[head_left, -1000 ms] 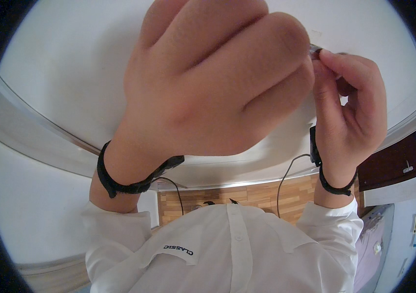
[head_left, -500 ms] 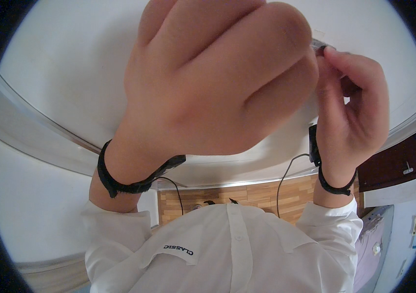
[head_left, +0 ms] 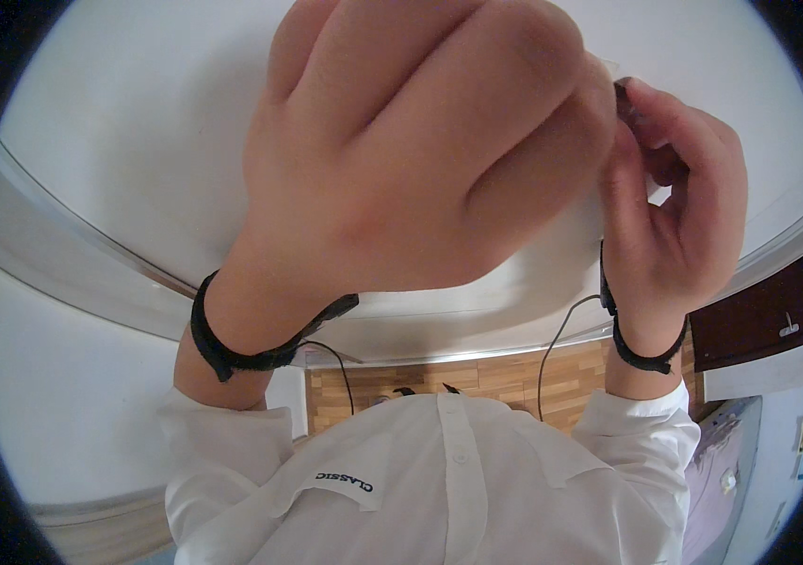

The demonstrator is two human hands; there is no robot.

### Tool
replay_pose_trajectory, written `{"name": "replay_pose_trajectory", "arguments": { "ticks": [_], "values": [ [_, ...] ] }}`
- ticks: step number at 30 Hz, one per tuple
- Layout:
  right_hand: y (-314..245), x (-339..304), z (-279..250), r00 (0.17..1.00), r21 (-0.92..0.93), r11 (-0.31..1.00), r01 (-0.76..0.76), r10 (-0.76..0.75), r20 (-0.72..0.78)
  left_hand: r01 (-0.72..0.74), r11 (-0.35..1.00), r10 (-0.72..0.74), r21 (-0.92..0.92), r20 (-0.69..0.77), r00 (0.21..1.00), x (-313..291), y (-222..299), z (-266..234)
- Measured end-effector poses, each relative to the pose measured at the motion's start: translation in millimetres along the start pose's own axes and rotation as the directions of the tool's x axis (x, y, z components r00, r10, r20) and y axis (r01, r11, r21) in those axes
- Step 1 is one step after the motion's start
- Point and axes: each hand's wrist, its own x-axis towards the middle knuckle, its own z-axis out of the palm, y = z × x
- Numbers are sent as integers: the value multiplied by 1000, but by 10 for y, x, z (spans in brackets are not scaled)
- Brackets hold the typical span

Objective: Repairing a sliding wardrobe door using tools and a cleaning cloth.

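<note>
My left hand (head_left: 420, 160) is raised close to the camera and fills the upper middle of the view. Its fingers are curled and its fingertips are hidden behind the knuckles. My right hand (head_left: 674, 217) is just to its right, with thumb and fingers pinched on a small dark object (head_left: 624, 92) at the spot where the two hands meet. The object is too small and too covered to identify. Both wrists wear black straps (head_left: 232, 344), and a thin black cable hangs from each.
A white curved-looking surface (head_left: 137, 141) with a grey edge lies behind the hands. Below are my white shirt (head_left: 439, 480), a strip of wooden floor (head_left: 505, 377) and a dark brown cabinet (head_left: 764, 315) at the right.
Both hands have stayed together and drifted slightly upward and closer to the camera. The right hand's pinch on the small dark object is unchanged.
</note>
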Motion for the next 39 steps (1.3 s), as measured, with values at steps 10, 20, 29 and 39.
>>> {"name": "replay_pose_trajectory", "arguments": {
  "ticks": [10,20,29,39],
  "values": [
    [-6,-9,40,992,-130,984,122,-124,-15,11,1000,-10,29,-36,999,-40,76,11],
    [15,-28,44,989,-97,984,150,-151,-3,-16,999,16,46,-2,1000,-56,49,-16],
    [-4,-41,-9,989,-60,987,149,-148,27,11,1000,-11,2,-46,999,-21,68,-14],
    [-44,-5,-48,998,22,998,60,-60,35,46,999,-46,15,-4,999,56,107,-87]
  ]
}}
